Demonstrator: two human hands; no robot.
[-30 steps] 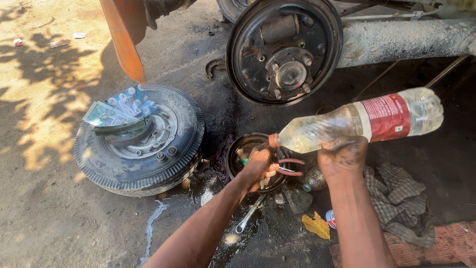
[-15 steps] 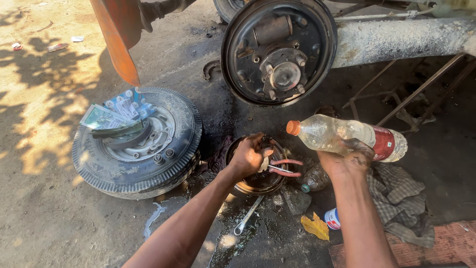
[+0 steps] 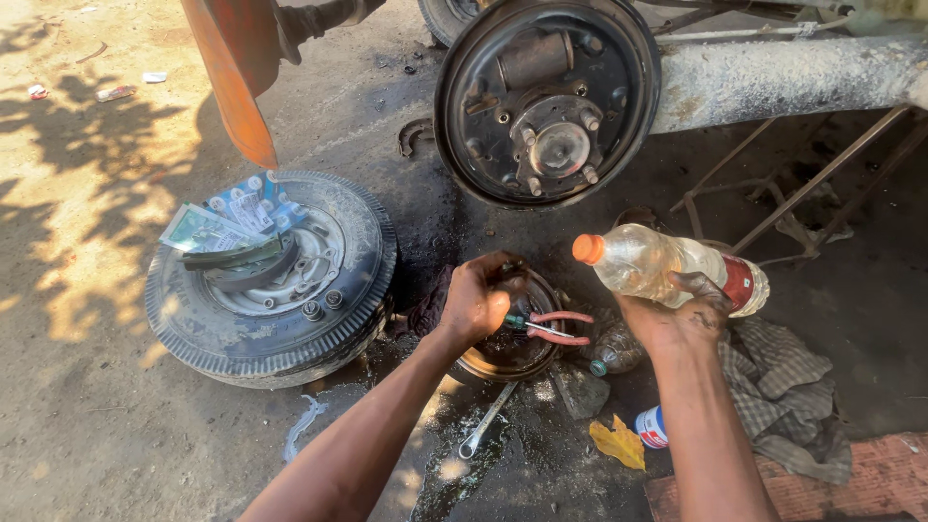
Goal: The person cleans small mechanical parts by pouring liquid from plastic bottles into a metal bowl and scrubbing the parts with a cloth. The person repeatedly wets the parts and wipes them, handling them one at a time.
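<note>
We have our left hand [image 3: 476,302] down over a shallow, dark, greasy metal bowl [image 3: 507,350] on the oily ground, fingers curled tight together on something inside it; what they pinch we cannot tell. Just right of those fingers, pliers with red handles [image 3: 556,329] lie across the bowl's rim, handles pointing away from the hand. Below the fingers a wrench [image 3: 486,419] lies flat on the wet ground, and a yellow scrap [image 3: 619,443] sits further right of it.

Our right hand [image 3: 681,314] grips a clear plastic bottle [image 3: 667,268], fingers wrapped round its middle. The bottle lies nearly level, its orange cap [image 3: 587,248] toward the left hand and well clear of it; it has a red label near the base and pale liquid inside. Under that hand a small bottle [image 3: 616,350] lies beside the bowl, and a checked rag [image 3: 788,387] spreads to the right.

Left of the left fingers a wheel [image 3: 275,280] lies flat, close to the bowl. Above both hands stands the bare brake backing plate [image 3: 546,101], with open dark ground between it and the bowl.
</note>
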